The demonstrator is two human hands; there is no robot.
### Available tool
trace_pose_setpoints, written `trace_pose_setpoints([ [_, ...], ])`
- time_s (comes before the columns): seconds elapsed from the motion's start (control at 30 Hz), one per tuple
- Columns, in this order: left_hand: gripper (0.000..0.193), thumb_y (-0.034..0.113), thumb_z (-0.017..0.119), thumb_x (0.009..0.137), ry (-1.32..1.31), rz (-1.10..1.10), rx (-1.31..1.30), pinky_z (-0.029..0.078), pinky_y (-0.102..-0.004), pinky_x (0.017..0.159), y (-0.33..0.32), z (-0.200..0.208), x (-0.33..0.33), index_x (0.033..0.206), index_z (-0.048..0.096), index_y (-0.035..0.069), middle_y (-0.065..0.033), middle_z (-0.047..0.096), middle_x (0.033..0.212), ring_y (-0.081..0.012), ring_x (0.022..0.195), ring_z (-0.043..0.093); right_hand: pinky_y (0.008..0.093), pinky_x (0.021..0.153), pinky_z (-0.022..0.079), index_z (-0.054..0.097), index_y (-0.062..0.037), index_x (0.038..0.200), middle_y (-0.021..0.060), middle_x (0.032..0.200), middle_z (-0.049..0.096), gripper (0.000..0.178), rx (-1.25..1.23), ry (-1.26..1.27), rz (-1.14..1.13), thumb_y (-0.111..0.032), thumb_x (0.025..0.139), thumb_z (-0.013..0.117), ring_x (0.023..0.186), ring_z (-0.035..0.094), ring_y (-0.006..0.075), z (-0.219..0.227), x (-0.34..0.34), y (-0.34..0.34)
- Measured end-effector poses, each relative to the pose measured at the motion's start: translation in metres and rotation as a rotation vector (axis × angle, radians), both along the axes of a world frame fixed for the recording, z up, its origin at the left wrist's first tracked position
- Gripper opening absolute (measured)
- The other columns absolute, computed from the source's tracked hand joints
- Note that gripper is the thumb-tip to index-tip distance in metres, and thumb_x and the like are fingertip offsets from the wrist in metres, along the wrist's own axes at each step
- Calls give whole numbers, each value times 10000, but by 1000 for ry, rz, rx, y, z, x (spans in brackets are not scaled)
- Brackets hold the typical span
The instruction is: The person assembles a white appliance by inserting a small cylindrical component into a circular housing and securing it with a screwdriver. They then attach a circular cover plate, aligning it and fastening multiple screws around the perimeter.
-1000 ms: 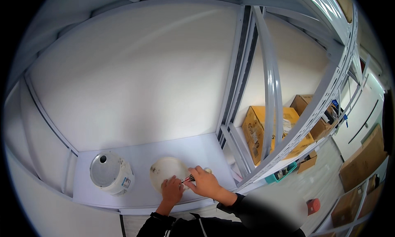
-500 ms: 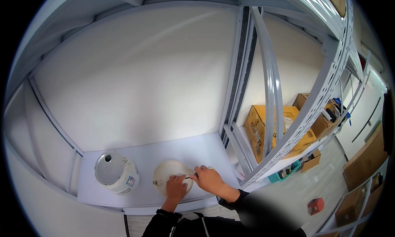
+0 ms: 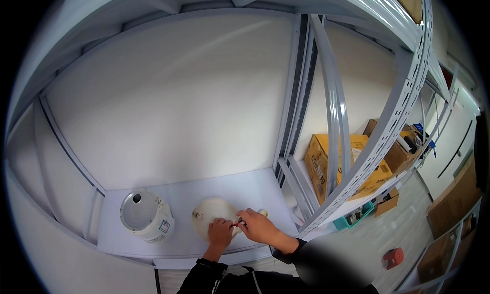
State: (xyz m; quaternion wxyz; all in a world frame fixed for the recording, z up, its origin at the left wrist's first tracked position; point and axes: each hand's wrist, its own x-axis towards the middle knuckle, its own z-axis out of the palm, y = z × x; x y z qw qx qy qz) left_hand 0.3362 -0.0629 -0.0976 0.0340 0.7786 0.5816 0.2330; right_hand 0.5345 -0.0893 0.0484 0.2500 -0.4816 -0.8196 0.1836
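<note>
On the shelf board lies a round cream-coloured piece [image 3: 205, 216], like a shallow dish, with small dark marks at its left side. My left hand [image 3: 219, 233] rests over its near right part, fingers curled and pressed together; what they pinch is too small to make out. A slim dark tool [image 3: 236, 223], perhaps a screwdriver, is gripped by my right hand [image 3: 258, 227], its tip close to my left fingertips. A small cream knob-like part [image 3: 263, 212] shows just beyond my right hand. To the left stands a white bucket [image 3: 148, 217] with a dark hole in its top.
Grey metal shelf posts [image 3: 390, 115] rise at the right. Past them sit a yellow cardboard box [image 3: 319, 166], a teal crate [image 3: 353, 218] and brown boxes [image 3: 449, 189]. A red object [image 3: 393, 258] lies on the floor. The white shelf board [image 3: 255, 184] has a front edge near me.
My right hand and the tool have shifted slightly, closer to my left fingers. The small knob-like part beyond my right hand shows more now. The whole view has moved a little.
</note>
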Motion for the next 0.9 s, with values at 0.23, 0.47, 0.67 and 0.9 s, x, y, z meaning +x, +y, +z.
trace_pose_setpoints([
  [0.23,117,282,768,884,-24,-28,-15,514,-441,871,4,6,-4,972,768,204,0,700,987,-259,1089,638,520,881,538,566,-33,1327,229,1144,642,432,103,89,86,-94,920,699,1033,650,457,3,-1,-3],
  [0.47,123,258,756,911,-54,-92,31,535,-461,902,6,7,-16,946,736,142,-66,714,974,-318,1050,641,495,902,539,603,-28,1278,207,1134,660,401,163,186,96,-58,896,718,1044,648,441,11,1,-1],
  [0.67,129,232,736,927,-76,-80,1,537,-467,913,7,5,-23,921,695,110,-91,705,984,-337,1062,635,462,903,554,614,-21,1243,204,1116,670,397,250,298,32,-39,869,748,1032,663,440,33,9,6],
  [0.9,126,227,716,940,-113,9,-72,522,-492,900,11,11,-43,924,680,107,-117,687,964,-360,1021,628,444,902,550,616,-3,1229,217,1119,674,353,325,369,-29,-67,903,739,1013,672,435,53,32,11],
])
